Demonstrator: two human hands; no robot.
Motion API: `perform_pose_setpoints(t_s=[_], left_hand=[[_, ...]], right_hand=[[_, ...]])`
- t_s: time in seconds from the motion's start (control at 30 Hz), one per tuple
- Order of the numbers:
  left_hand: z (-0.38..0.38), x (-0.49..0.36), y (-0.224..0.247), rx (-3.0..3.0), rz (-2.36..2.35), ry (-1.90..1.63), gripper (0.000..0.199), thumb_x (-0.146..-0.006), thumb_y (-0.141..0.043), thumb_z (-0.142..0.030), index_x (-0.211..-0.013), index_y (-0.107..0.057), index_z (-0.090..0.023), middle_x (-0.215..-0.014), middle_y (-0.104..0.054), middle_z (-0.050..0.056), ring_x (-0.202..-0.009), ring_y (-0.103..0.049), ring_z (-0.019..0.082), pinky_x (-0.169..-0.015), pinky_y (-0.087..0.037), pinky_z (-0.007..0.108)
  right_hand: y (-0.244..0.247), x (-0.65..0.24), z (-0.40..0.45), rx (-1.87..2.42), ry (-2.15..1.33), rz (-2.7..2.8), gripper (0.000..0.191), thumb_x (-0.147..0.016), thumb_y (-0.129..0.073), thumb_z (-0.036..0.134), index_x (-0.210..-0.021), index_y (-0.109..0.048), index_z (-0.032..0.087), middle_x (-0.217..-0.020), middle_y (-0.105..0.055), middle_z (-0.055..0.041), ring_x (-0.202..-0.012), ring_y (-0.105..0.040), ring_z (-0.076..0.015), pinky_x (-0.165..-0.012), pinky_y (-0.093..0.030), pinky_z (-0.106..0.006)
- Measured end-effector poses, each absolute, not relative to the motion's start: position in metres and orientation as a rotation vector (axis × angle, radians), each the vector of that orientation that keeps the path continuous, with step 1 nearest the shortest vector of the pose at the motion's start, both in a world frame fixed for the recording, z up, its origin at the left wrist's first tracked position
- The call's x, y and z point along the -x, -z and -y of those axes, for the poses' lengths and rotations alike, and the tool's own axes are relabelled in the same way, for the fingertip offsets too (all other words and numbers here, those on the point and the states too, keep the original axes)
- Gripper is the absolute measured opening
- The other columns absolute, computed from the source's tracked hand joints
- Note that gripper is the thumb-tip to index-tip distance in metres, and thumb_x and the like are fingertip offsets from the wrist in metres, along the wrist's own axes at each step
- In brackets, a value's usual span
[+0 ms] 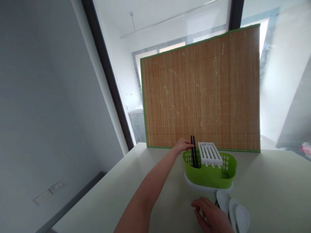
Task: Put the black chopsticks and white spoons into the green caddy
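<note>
Black chopsticks (194,156) stand upright in the left compartment of a green basket (205,174). My left hand (184,145) pinches them near their upper part. A white slatted rack (210,153) spans the middle of the basket, and a white tray (201,187) lies beneath it. In front of the basket, my right hand (210,215) hovers low over the table with curled fingers; whether it holds anything is hidden. White spoons (242,217) lie just to its right, with a dark thin item partly visible among them.
A bamboo mat (201,94) with green edging stands upright at the back of the pale table (274,187). Behind it are glass panels with dark frames. A grey wall (48,97) with a socket (56,186) rises on the left.
</note>
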State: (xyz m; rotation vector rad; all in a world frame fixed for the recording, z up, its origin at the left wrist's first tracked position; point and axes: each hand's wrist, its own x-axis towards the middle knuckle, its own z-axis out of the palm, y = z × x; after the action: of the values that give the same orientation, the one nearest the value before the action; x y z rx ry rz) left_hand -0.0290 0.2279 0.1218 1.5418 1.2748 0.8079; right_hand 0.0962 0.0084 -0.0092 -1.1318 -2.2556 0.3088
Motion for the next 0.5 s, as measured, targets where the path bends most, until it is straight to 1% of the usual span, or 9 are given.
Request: perform_pose_setpoints(t_s=[0.13,0.37,0.43,0.5], left_hand=[[-0.228,0.028,-0.12,-1.621,-1.274,-0.809,0.027,-0.058,-0.08,-0.036,-0.063,-0.069,-0.012,-0.054,-0.056,-0.002,-0.055,-0.051,0.008,-0.055,-0.042,0.02],[-0.225,0.023,-0.11,-1.707,-1.266,-0.761,0.034,-0.065,-0.075,-0.045,-0.076,-0.073,-0.013,-0.067,-0.067,0.003,-0.06,-0.057,0.012,-0.059,-0.045,0.023],[-0.224,0.024,-0.109,-1.74,-1.28,-0.768,0.036,-0.067,-0.072,-0.047,-0.082,-0.073,-0.014,-0.073,-0.069,0.004,-0.064,-0.06,0.013,-0.062,-0.047,0.024],[-0.222,0.029,-0.11,-1.778,-1.304,-0.808,0.036,-0.071,-0.07,-0.045,-0.092,-0.072,-0.015,-0.084,-0.071,0.005,-0.075,-0.063,0.015,-0.069,-0.048,0.025]], right_hand=[[0.006,-0.097,-0.008,1.163,-0.314,2.28,0.022,-0.084,-0.039,0.015,-0.097,-0.055,0.023,-0.087,-0.062,-0.0027,-0.079,-0.062,-0.0149,-0.069,-0.05,-0.026],[0.004,-0.096,-0.008,1.162,-0.321,2.272,0.021,-0.084,-0.04,0.015,-0.095,-0.056,0.024,-0.085,-0.062,-0.0021,-0.079,-0.062,-0.0149,-0.07,-0.049,-0.026],[0.003,-0.098,-0.008,1.156,-0.335,2.239,0.021,-0.086,-0.039,0.017,-0.097,-0.056,0.024,-0.086,-0.062,-0.0021,-0.078,-0.061,-0.0148,-0.069,-0.048,-0.026],[0.002,-0.099,-0.008,1.167,-0.361,2.183,0.021,-0.088,-0.038,0.021,-0.099,-0.055,0.024,-0.088,-0.062,-0.002,-0.075,-0.06,-0.0141,-0.068,-0.047,-0.026]])
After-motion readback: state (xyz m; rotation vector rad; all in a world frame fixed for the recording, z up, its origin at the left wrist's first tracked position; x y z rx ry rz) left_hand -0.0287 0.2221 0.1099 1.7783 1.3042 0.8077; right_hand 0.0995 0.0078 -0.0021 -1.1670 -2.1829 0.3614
